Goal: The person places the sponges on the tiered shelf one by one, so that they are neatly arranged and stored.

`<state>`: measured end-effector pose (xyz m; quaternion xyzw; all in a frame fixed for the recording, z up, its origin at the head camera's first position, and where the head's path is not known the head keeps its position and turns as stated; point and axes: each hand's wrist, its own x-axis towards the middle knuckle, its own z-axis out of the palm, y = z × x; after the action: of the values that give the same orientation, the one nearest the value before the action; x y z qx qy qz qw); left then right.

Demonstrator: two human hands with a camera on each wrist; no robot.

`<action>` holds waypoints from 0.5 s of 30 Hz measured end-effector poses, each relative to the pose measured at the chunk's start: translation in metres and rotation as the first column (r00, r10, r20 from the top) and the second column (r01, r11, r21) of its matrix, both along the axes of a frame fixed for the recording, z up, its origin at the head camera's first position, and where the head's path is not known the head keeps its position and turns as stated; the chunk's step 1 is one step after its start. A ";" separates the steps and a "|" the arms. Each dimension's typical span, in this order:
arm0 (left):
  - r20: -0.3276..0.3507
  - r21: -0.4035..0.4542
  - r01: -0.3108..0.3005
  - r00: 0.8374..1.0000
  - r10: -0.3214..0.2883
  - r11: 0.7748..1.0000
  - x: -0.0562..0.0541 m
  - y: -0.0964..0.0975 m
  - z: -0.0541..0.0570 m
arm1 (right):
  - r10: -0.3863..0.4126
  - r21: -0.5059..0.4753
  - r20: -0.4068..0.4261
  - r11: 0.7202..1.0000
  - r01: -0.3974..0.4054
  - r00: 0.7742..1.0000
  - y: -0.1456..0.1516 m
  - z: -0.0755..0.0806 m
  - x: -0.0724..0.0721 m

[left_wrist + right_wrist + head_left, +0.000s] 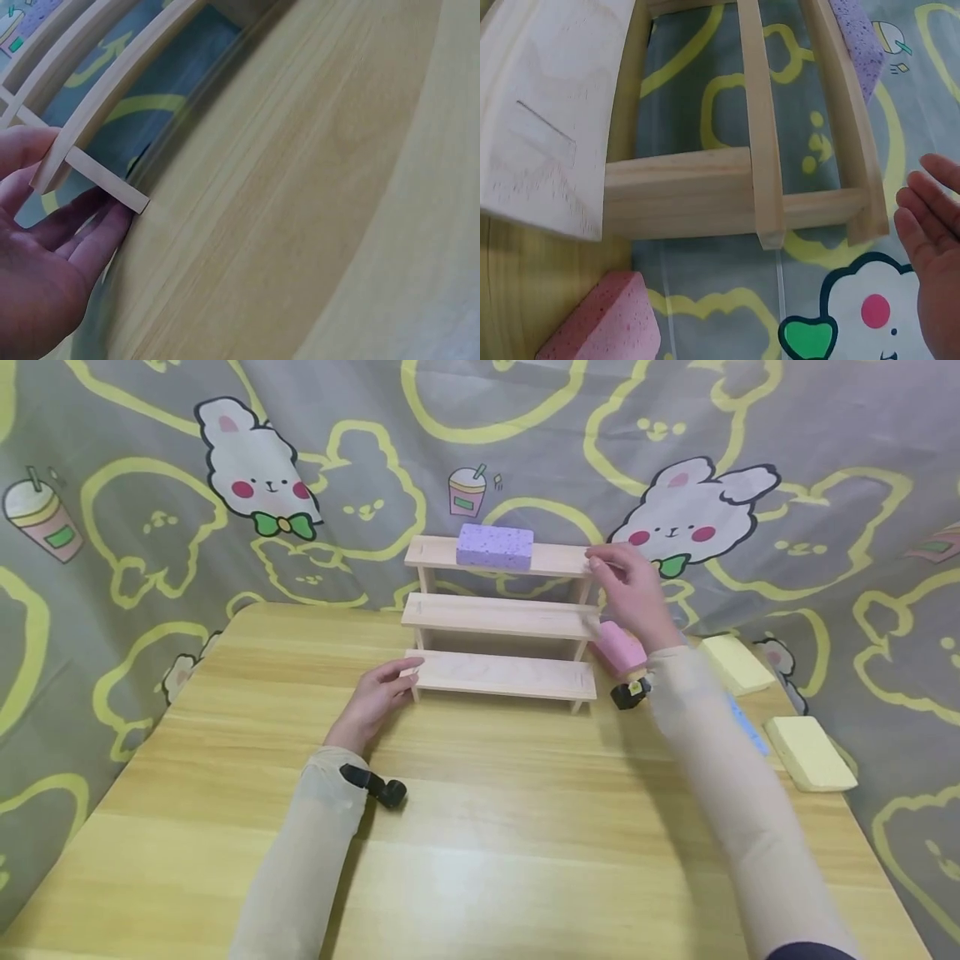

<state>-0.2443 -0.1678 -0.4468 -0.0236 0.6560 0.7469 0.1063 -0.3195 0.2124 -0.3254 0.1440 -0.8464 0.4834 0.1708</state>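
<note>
A three-tier step rack [501, 673] of pale wood stands on the table. On its top tier lies a purple speckled sponge block [495, 547]. My left hand [372, 700] touches the left end of the lowest tier; in the left wrist view, some fingers [105, 232] extend straight beside the short leg while others meet the board's end. My right hand [633, 589] is raised at the right end of the top tier. In the right wrist view its straight fingers [930, 214] show beside the rack with a gap between.
A pink sponge block [621, 649] rests just right of the rack, partly behind my right wrist. Farther right lie two yellow sponge blocks [810, 753] and a blue piece [747, 727], partly hidden by my sleeve. A patterned curtain [360, 468] hangs close behind the rack.
</note>
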 end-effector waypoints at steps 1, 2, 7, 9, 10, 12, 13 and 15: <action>0.000 -0.003 -0.002 1.000 0.002 1.000 0.000 0.000 0.000 | -0.002 0.004 -0.004 1.000 0.002 1.000 0.002 0.000 0.001; 0.000 -0.005 -0.007 1.000 0.007 1.000 0.000 0.001 0.000 | -0.001 0.004 -0.003 1.000 0.001 1.000 0.004 0.000 0.002; -0.013 -0.015 -0.016 1.000 0.015 1.000 -0.001 0.003 0.000 | -0.007 0.024 0.001 1.000 0.007 1.000 0.012 -0.002 0.013; -0.023 -0.022 -0.015 1.000 0.014 1.000 -0.002 0.004 -0.001 | -0.013 0.041 0.006 0.999 0.013 1.000 0.015 -0.003 0.018; -0.028 -0.025 -0.015 1.000 0.014 1.000 -0.003 0.004 -0.001 | -0.014 0.048 0.016 0.999 0.013 1.000 0.017 -0.004 0.021; -0.033 -0.031 -0.020 0.999 0.019 0.999 -0.003 0.005 -0.001 | -0.021 0.076 0.036 0.997 0.018 0.999 0.021 -0.006 0.025; -0.034 -0.033 -0.022 0.999 0.021 0.999 -0.003 0.005 -0.001 | -0.024 0.088 0.049 0.996 0.019 0.999 0.023 -0.007 0.028; -0.035 -0.034 -0.023 0.999 0.022 0.999 -0.004 0.006 -0.002 | -0.035 0.110 0.071 0.994 0.027 0.997 0.028 -0.009 0.032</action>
<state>-0.2480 -0.1618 -0.4484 -0.0200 0.6703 0.7368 0.0864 -0.2876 0.2406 -0.3345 0.1219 -0.8793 0.4389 0.1392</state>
